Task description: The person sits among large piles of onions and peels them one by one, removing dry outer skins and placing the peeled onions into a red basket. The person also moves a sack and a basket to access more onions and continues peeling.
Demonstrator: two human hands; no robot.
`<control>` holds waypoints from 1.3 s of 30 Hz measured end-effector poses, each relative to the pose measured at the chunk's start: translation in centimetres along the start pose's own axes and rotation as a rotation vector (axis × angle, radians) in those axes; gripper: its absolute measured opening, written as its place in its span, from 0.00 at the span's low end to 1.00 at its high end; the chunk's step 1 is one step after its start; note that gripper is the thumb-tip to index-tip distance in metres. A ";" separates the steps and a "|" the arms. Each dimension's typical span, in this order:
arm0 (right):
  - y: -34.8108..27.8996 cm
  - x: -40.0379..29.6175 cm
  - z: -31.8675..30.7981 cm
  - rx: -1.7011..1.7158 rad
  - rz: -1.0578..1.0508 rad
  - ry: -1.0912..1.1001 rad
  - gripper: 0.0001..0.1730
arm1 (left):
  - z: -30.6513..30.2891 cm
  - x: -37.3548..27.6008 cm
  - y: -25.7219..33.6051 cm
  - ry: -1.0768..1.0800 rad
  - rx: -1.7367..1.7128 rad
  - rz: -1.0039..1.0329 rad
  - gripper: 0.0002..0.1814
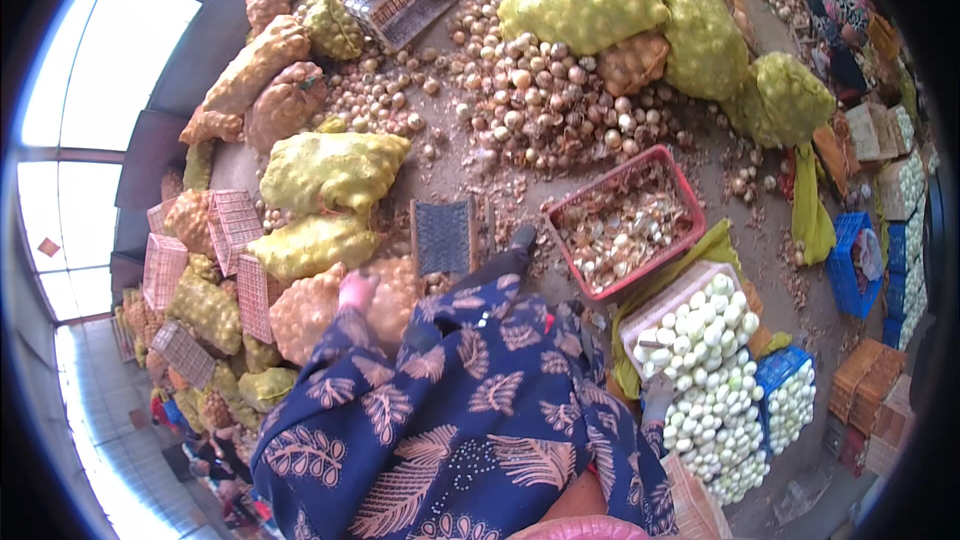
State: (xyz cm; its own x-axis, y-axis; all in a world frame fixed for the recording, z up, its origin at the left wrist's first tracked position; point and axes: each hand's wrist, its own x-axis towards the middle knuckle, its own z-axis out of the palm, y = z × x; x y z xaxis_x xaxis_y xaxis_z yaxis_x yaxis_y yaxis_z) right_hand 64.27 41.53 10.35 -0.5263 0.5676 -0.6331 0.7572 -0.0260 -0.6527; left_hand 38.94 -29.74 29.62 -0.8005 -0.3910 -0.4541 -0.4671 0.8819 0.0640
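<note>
My left hand [359,290] rests on an orange mesh sack of onions [306,315] to my left; whether its fingers grip the mesh is unclear. On the other side, my right hand [658,394], greyish and apparently gloved, is at the edge of a heap of peeled white onions [701,405]. Its fingers are too small and blurred to read. A small dark stick-like object [652,345], maybe a knife, lies over the onions just beyond it. The pale crate [636,349] is piled full. In front of me stands a red plastic tub [574,266] holding onion skins and some onions.
Loose unpeeled onions [540,101] are heaped ahead on the floor, with yellow mesh sacks [585,0] behind. A low stool with a woven dark seat [444,236] stands near my foot [523,237]. Blue crates [851,262] are at right. Other people [844,22] sit far right.
</note>
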 end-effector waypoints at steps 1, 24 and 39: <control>-0.8 1.0 0.4 0.074 0.052 -0.056 0.21 | 1.2 -1.8 -4.0 0.056 0.228 0.140 0.16; -7.8 -1.1 9.1 -0.792 -0.401 -0.299 0.20 | 9.5 -2.6 -14.8 0.075 0.294 0.241 0.13; -11.1 -0.5 7.3 -0.512 -0.286 -0.507 0.21 | 10.5 -14.6 -13.1 -0.127 -0.556 -0.458 0.29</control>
State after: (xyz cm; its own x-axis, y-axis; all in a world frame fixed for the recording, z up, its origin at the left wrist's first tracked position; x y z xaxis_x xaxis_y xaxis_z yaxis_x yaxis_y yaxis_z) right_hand 53.32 35.54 14.88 -0.7478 0.0456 -0.6624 0.5844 0.5189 -0.6239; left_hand 60.69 -32.81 26.08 -0.4448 -0.6253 -0.6413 -0.8935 0.3598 0.2688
